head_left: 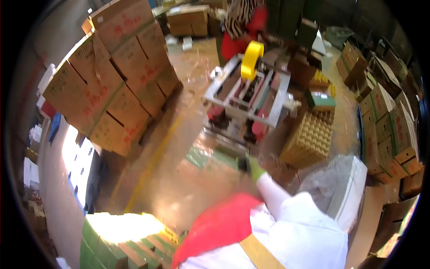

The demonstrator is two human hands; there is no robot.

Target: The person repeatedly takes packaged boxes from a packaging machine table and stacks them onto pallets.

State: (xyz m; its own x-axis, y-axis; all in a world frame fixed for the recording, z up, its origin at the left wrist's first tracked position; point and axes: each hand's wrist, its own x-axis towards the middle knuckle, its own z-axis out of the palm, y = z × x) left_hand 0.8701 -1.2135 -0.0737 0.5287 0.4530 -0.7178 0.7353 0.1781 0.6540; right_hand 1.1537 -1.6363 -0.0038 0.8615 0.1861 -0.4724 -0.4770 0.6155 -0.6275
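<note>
My right hand (255, 169) reaches forward on a white sleeve, in a green glove. A dark patch at its fingers may be part of the glove or a held thing; motion blur hides which. Just beyond it stands a carton taping machine (268, 119) with a large yellow tape roll (252, 60) on top. Near the hand, at the machine's front end, lies something green and shiny under clear film (199, 157), smeared by motion. My left hand is out of view.
Tall stacks of brown cartons (130, 67) stand at left, more cartons (380, 130) at right. Moulded trays (309, 139) are piled beside the machine, a green box (321, 101) behind them. Green boxes (130, 251) sit at lower left. A person in red (233, 45) stands behind the machine.
</note>
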